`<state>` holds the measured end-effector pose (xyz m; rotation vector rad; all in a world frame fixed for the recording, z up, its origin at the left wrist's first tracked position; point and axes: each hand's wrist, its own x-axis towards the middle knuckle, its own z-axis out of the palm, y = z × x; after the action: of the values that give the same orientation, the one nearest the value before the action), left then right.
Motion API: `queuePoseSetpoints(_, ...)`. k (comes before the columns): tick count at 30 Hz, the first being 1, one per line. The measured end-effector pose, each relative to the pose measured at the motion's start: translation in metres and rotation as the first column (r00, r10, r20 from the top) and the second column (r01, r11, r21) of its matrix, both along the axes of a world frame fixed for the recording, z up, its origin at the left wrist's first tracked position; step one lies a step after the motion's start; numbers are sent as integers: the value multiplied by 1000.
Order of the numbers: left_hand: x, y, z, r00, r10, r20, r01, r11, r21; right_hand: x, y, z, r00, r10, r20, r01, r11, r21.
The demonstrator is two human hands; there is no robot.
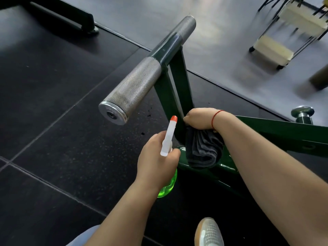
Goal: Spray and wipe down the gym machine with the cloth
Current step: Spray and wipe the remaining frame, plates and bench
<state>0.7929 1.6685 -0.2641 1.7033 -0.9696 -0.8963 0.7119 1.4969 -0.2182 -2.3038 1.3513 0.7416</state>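
Gripping a green spray bottle (167, 138) by its neck in the left hand (156, 162), nozzle pointing to twelve o'clock. Clutching a dark grey cloth (202, 150) in the right hand (200, 118), pressed against the green machine frame (284, 134) at one o'clock from the bottle.

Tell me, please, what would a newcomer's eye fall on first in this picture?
The big knurled steel handle juts toward the camera at centre left, mounted on the machine's green upright. Just below it, the left hand grips a spray bottle with an orange nozzle and a green body. Beside it, the right hand holds a dark grey cloth against the lower part of the upright.
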Motion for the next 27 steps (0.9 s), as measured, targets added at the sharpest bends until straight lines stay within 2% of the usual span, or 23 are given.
queuePoseSetpoints(4, 1, 0, 2, 1000, 26, 11, -26, 1000, 14, -14, -1, -7, 973, -97, 209, 122, 986, -111)
queuePoseSetpoints(7, 1, 1, 6, 998, 54, 13, -54, 998, 12, -9, 7, -1, 841, -193, 506, 264, 962, -72)
queuePoseSetpoints(10, 3, 0, 5, 998, 65, -8, -66, 998, -3, 3, 22, -3, 662, -251, 706, 438, 894, -92)
queuePoseSetpoints(12, 3, -1, 7, 998, 66, -12, -66, 998, -17, 8, 38, -3, 448, -301, 842, 560, 829, -1)
queuePoseSetpoints(14, 4, -1, 8, 997, 79, -22, -79, 997, -12, 8, 50, 0, 226, -346, 911, 644, 755, 127)
queuePoseSetpoints(17, 6, -1, 11, 997, 77, -9, -77, 997, 24, 2, 69, 0, 24, -280, 960, 712, 679, 181)
queuePoseSetpoints(18, 7, 0, 12, 998, 62, 12, -62, 997, 35, -1, 75, 0, 13, -189, 982, 732, 671, 120)
queuePoseSetpoints(19, 8, 1, 12, 998, 50, 27, -51, 998, 45, -2, 81, 1, 43, -50, 998, 745, 667, 1)
queuePoseSetpoints(21, 10, 4, 12, 998, 66, 15, -66, 996, 52, -1, 85, 1, 194, 257, 947, 715, 624, -316)
queuePoseSetpoints(23, 14, 7, 13, 996, 92, -1, -92, 995, 43, 5, 83, -3, 361, 508, 782, 573, 541, -616)
queuePoseSetpoints(25, 21, 9, 10, 994, 96, 47, -97, 995, 34, 12, 77, -15, 477, 627, 616, 401, 469, -787)
queuePoseSetpoints(27, 29, 13, 6, 989, 131, 72, -134, 990, 41, 13, 72, -31, 568, 624, 537, 284, 464, -839)
